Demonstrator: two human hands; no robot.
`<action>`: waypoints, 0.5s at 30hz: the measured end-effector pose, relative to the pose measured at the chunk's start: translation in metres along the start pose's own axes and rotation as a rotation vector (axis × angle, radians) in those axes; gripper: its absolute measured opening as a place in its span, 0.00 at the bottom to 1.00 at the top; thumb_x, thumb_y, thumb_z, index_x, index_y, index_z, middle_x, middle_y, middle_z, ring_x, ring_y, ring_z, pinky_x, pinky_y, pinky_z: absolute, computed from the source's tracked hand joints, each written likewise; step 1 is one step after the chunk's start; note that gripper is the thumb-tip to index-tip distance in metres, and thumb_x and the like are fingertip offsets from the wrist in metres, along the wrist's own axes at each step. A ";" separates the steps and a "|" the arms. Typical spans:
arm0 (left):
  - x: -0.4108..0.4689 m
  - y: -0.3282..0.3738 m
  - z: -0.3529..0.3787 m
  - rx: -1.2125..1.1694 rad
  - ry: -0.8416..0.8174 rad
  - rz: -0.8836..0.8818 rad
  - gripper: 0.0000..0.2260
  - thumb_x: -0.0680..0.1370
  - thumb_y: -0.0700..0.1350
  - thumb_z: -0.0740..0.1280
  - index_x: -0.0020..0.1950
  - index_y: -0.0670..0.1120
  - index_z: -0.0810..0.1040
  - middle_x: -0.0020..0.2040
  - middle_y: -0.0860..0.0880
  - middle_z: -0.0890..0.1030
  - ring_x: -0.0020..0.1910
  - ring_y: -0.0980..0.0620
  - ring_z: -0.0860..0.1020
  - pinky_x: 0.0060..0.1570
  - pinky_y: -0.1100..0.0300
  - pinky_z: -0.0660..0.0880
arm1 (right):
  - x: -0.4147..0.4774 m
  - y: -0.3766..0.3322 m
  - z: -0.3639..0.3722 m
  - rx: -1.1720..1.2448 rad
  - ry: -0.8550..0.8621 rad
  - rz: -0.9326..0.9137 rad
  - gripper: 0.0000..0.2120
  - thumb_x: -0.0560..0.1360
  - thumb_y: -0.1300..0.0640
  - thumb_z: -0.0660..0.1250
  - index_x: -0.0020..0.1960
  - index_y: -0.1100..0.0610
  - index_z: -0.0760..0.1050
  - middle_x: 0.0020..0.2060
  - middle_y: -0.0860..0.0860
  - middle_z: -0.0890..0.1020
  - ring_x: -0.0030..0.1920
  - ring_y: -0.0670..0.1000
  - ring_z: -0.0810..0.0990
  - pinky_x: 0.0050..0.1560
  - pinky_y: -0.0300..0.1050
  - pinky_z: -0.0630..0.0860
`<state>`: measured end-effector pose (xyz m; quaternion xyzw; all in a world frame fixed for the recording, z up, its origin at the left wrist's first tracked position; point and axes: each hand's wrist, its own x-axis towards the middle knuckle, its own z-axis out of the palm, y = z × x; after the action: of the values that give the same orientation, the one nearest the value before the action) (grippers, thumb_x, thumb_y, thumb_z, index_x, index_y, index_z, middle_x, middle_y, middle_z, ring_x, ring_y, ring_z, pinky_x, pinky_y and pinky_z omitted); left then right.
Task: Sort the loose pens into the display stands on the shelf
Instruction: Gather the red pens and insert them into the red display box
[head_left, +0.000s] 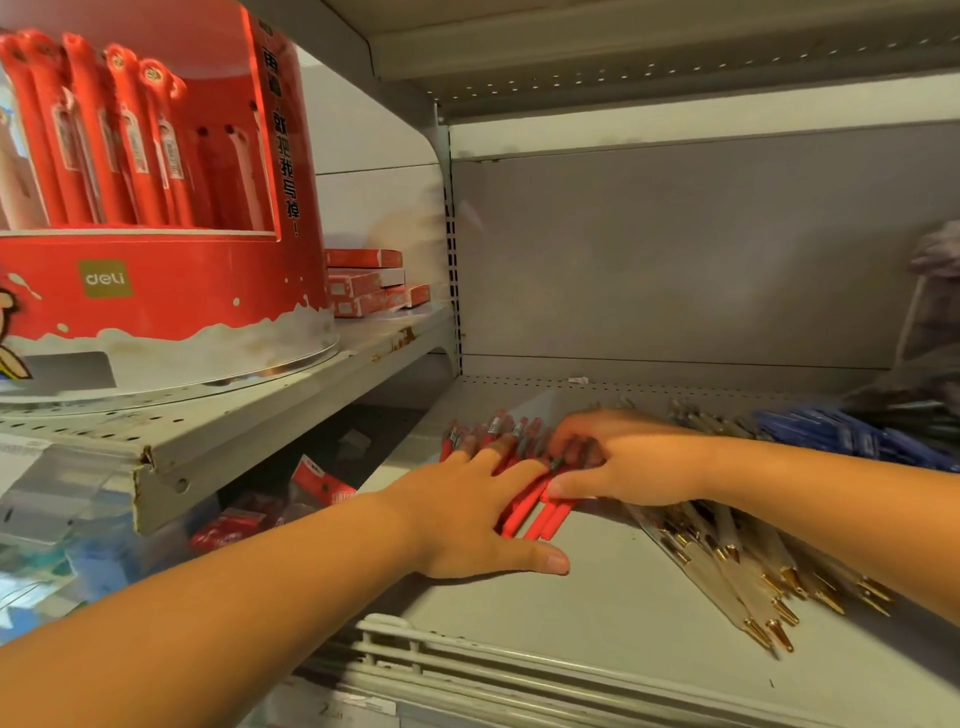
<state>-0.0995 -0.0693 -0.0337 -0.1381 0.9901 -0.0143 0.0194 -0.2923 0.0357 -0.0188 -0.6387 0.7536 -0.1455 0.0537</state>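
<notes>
Brand and slogan on the stand

The round red cardboard display stand (182, 306) carries an olive square badge (105, 279) reading "deli" in pale letters. Black Chinese characters (284, 171) run down its side panel, the lower ones reading "就把我写掉!". Print on the small red boxes (363, 285) is too blurred to read.

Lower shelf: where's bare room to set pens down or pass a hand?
Free: the front patch of the lower shelf, bordered by the left hand, gold-tipped pens and front rail; also the strip along the back wall. Crowded: red pens under the left hand and right hand, gold-tipped and blue pens to the right.
</notes>
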 end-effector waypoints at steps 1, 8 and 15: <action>0.001 0.000 0.000 0.028 0.010 -0.009 0.40 0.69 0.79 0.52 0.76 0.65 0.44 0.80 0.53 0.54 0.75 0.40 0.61 0.71 0.40 0.64 | 0.003 0.005 -0.004 0.028 0.024 0.013 0.11 0.75 0.40 0.67 0.56 0.41 0.73 0.46 0.39 0.79 0.43 0.40 0.79 0.41 0.36 0.75; 0.003 -0.001 0.003 0.080 0.062 -0.008 0.38 0.69 0.80 0.48 0.74 0.65 0.48 0.78 0.52 0.59 0.72 0.40 0.66 0.67 0.42 0.67 | 0.019 0.046 -0.027 -0.101 -0.196 0.132 0.17 0.74 0.46 0.70 0.60 0.44 0.73 0.54 0.42 0.79 0.52 0.49 0.81 0.53 0.46 0.79; 0.006 0.001 0.004 0.129 0.118 0.011 0.38 0.69 0.80 0.47 0.74 0.62 0.52 0.74 0.49 0.66 0.65 0.41 0.73 0.61 0.46 0.73 | 0.030 0.040 -0.025 -0.017 -0.283 0.036 0.12 0.74 0.50 0.71 0.57 0.48 0.78 0.47 0.47 0.83 0.45 0.47 0.83 0.43 0.40 0.80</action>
<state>-0.1049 -0.0704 -0.0378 -0.1300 0.9873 -0.0862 -0.0302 -0.3425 0.0156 -0.0038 -0.6396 0.7512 -0.0468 0.1565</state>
